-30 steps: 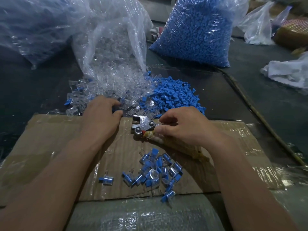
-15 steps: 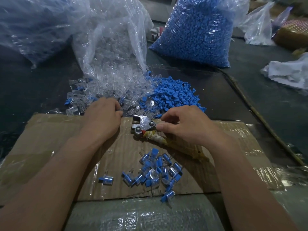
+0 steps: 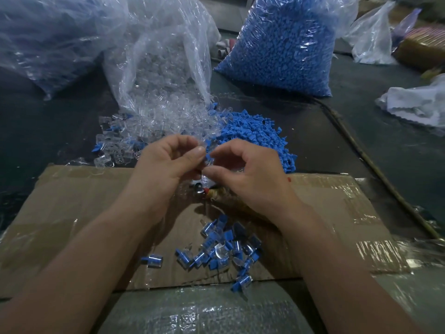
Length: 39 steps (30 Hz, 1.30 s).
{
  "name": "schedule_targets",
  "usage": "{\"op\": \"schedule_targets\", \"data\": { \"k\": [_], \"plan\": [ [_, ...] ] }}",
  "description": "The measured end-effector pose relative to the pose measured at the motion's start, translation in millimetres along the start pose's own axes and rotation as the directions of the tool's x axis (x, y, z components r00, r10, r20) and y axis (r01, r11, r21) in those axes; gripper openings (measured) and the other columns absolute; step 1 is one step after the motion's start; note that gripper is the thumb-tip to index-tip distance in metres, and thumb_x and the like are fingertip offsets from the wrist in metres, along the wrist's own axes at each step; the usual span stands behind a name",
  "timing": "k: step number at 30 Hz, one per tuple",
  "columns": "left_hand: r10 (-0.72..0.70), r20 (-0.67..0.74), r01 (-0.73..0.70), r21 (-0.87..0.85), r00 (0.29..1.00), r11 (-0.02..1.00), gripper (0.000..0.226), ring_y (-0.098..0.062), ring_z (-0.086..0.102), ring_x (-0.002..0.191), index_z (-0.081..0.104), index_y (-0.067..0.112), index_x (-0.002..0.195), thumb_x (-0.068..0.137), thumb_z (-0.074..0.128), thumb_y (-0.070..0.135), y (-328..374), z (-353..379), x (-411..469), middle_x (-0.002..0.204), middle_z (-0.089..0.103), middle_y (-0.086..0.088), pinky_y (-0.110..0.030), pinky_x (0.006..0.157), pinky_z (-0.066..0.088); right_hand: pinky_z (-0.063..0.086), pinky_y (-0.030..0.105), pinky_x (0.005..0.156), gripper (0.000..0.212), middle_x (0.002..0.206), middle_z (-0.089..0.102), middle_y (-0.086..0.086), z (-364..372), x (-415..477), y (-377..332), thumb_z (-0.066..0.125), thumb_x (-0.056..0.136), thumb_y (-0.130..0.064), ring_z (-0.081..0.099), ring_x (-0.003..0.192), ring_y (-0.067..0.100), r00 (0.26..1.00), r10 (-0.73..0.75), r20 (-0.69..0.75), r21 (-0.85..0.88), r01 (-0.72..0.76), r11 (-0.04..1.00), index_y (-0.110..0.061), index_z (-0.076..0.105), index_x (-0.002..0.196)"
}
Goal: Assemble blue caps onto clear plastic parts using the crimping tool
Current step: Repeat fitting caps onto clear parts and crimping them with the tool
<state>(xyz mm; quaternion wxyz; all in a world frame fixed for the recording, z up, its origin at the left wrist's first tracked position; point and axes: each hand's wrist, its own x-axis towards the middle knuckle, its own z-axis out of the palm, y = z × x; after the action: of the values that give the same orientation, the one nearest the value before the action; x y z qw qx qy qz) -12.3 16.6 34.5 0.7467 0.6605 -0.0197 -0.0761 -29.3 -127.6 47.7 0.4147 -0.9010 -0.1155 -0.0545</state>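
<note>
the left hand (image 3: 166, 165) and right hand (image 3: 255, 179) meet above the sheet of brown taped cardboard (image 3: 72, 208) at the near edge of the dark bench (image 3: 361, 121). both have thumb and forefinger curled in and pinched on one small clear plastic part (image 3: 210, 155) held between them. whether a blue cap is already tucked in there too is hidden by the fingertips.

directly under the hands lies the metal crimping tool (image 3: 199, 189), only its shiny head and a bit of wrapped handle showing; neither hand is on it. just beyond the cardboard's far edge sits the loose heap of blue plastic caps (image 3: 260, 136), touching the spill of clear parts (image 3: 154, 126) from the open transparent bag (image 3: 163, 56). a full bag of blue caps (image 3: 281, 44) stands toward the far edge. a scatter of finished blue-and-clear pieces (image 3: 221, 244) rests on the cardboard near the person.

the clear part looks very light, rigid and glossy, so likely slippery and easy to flick away. it probably wants a fingertip pinch on its flat sides, leaving the open end free for the cap. squeezing hard seems needless; thin moulded plastic may crack.
</note>
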Motion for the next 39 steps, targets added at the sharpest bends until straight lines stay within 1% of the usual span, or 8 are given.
{"op": "schedule_targets", "data": {
  "k": [4, 8, 11, 17, 25, 29, 33, 39],
  "plan": [
    [-0.01, 0.028, 0.012, -0.074, 1.0, 0.997, 0.023, -0.011, 0.064, 0.064, 0.059, 0.008, 0.082, 0.062, 0.061, 0.017, -3.3, 4.2, 0.6, 0.073, 0.063, -0.006, -0.021, 0.061, 0.056, 0.053, 0.033, 0.074, 0.021, 0.08, 0.067, -0.002, 7.8, -0.6, -0.5, 0.074, 0.073, -0.025, 0.063, 0.075, 0.01, 0.996, -0.03, -0.081, 0.048, 0.034, 0.998, -0.013, 0.067, 0.09],
    [-0.02, 0.057, 0.03, -0.186, 0.998, 0.982, 0.021, -0.009, 0.065, 0.059, 0.056, 0.006, 0.08, 0.061, 0.061, 0.013, -3.8, 2.9, 3.4, 0.063, 0.066, -0.001, -0.017, 0.056, 0.053, 0.053, 0.031, 0.074, 0.012, 0.079, 0.068, -0.002, 6.0, -0.2, 1.4, 0.072, 0.077, -0.016, 0.064, 0.075, 0.01, 0.99, -0.052, -0.129, 0.078, 0.063, 0.995, -0.013, 0.07, 0.089],
    [0.004, 0.01, -0.003, -0.096, 1.0, 0.995, 0.022, -0.011, 0.065, 0.063, 0.058, 0.008, 0.076, 0.056, 0.065, 0.015, -5.2, 0.4, 3.5, 0.065, 0.067, -0.002, -0.019, 0.06, 0.055, 0.052, 0.023, 0.076, 0.01, 0.078, 0.063, -0.013, 4.0, 1.5, 4.5, 0.066, 0.082, -0.014, 0.061, 0.076, 0.002, 0.987, -0.019, -0.157, 0.105, 0.036, 0.994, -0.015, 0.067, 0.092],
    [0.025, 0.012, -0.024, -0.042, 1.0, 0.999, 0.035, -0.011, 0.062, 0.066, 0.063, 0.018, 0.087, 0.053, 0.065, 0.011, -3.3, 0.8, 1.7, 0.072, 0.062, -0.003, -0.02, 0.063, 0.055, 0.053, 0.024, 0.075, 0.024, 0.082, 0.062, -0.011, 1.0, 0.1, 3.4, 0.057, 0.087, -0.005, 0.063, 0.079, 0.005, 0.983, -0.019, -0.184, 0.145, 0.047, 0.988, -0.029, 0.055, 0.084],
    [0.071, 0.054, -0.073, 0.019, 0.996, 0.997, 0.033, -0.008, 0.063, 0.067, 0.067, 0.023, 0.086, 0.055, 0.064, 0.012, -2.8, 1.0, -0.6, 0.068, 0.066, 0.003, -0.016, 0.061, 0.053, 0.05, 0.015, 0.073, 0.032, 0.093, 0.051, -0.006, -0.1, -0.3, 1.2, 0.042, 0.093, -0.002, 0.059, 0.079, 0.004, 0.96, -0.112, -0.256, 0.121, 0.147, 0.982, -0.02, 0.058, 0.114],
    [0.09, 0.028, -0.091, 0.05, 0.996, 0.995, 0.032, -0.008, 0.064, 0.067, 0.066, 0.022, 0.085, 0.056, 0.066, 0.009, -2.1, 1.5, -0.3, 0.067, 0.068, 0.004, -0.017, 0.061, 0.053, 0.051, 0.017, 0.071, 0.03, 0.09, 0.053, -0.01, -1.1, -0.2, 0.5, 0.044, 0.093, -0.006, 0.061, 0.079, 0.0, 0.967, -0.044, -0.251, 0.177, 0.091, 0.98, -0.036, 0.04, 0.091],
    [0.1, 0.009, -0.1, 0.073, 0.995, 0.992, 0.038, -0.007, 0.064, 0.066, 0.064, 0.023, 0.092, 0.061, 0.068, 0.002, -2.7, 0.3, 0.0, 0.066, 0.067, 0.006, -0.018, 0.063, 0.054, 0.052, 0.025, 0.077, 0.022, 0.093, 0.056, -0.006, 0.8, 0.2, 1.3, 0.047, 0.092, -0.005, 0.062, 0.082, 0.003, 0.968, -0.027, -0.251, 0.152, 0.067, 0.986, -0.027, 0.047, 0.089],
    [0.12, -0.019, -0.118, 0.075, 0.993, 0.99, 0.023, -0.005, 0.062, 0.06, 0.064, 0.012, 0.076, 0.057, 0.069, 0.002, 0.9, 4.5, -1.9, 0.066, 0.066, 0.004, -0.015, 0.062, 0.053, 0.041, 0.005, 0.076, 0.021, 0.088, 0.049, -0.013, 1.8, 0.7, 5.1, 0.063, 0.084, -0.008, 0.051, 0.08, -0.004, 0.972, -0.071, -0.225, 0.003, 0.073, 0.997, -0.016, 0.066, 0.103]
  ]
}}
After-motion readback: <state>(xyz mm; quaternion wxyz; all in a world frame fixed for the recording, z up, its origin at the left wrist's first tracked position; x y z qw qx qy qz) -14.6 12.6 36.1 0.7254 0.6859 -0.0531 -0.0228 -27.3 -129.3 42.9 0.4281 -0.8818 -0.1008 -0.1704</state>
